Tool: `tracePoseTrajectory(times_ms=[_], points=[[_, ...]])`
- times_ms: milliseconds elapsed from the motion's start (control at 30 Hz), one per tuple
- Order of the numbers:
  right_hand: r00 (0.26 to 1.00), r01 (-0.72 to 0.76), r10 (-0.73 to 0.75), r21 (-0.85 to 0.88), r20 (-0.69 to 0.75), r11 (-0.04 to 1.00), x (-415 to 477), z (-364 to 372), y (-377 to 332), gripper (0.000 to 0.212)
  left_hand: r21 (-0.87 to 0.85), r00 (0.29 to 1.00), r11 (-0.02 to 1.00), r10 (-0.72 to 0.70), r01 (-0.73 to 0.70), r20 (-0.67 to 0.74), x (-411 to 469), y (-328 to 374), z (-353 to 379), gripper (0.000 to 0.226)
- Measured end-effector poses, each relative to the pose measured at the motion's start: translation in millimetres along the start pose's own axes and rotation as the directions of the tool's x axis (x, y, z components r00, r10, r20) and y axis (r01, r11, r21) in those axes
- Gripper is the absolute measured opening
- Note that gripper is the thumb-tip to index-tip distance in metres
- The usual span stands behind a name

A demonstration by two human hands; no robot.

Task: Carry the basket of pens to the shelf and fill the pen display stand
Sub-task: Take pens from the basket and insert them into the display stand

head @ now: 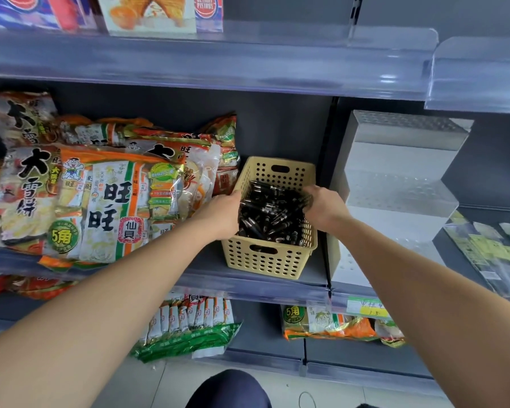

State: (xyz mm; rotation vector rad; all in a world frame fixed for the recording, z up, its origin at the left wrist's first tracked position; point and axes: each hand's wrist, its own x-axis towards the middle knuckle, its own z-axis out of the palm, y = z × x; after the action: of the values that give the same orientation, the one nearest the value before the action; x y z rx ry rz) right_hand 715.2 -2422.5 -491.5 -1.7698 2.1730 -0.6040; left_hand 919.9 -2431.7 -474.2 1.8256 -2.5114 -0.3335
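basket [265, 260]: on shelf [248, 285], just left of the stepped pen display stand [395, 184] | left hand [221, 214], right hand [324, 207]: gripping opposite rims | handling: likely stiff, light plastic; loose black pens [271, 213] probably slick, so pinch by barrels

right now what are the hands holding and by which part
The beige basket of pens, by its long side rims: left hand on the left rim, right hand on the right rim.
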Motion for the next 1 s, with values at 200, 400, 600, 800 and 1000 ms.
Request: tracePoseTrajectory(times_ms=[200,400,600,800,1000], points=[[0.994,0.097,-0.090,-0.120,0.060,0.988,-19.2,-3.8,3.7,0.051,0.144,0.994,0.988,0.062,-0.049,-0.092,-0.3,29.1,-5.5,0.071],[0.980,0.191,-0.172,-0.205,0.103,0.960,-18.9,-4.2,5.7,0.020,0.158,0.994,0.981,0.112,-0.110,-0.005,33.2,44.9,2.8,0.043],[0.973,0.228,-0.213,-0.226,0.089,0.947,-8.8,-5.6,11.2,0.017,0.162,0.991,0.984,0.059,-0.078,0.122,68.2,48.9,10.0,0.058],[0.974,0.225,-0.215,-0.221,0.073,0.949,-7.8,-10.5,9.0,0.017,0.148,0.959,0.986,0.035,-0.080,0.282,87.4,54.4,20.6,0.082],[0.977,0.215,-0.209,-0.203,0.051,0.955,-8.0,-6.6,12.3,0.021,0.238,0.967,0.970,-0.010,-0.052,0.253,93.3,61.3,33.9,0.087]])
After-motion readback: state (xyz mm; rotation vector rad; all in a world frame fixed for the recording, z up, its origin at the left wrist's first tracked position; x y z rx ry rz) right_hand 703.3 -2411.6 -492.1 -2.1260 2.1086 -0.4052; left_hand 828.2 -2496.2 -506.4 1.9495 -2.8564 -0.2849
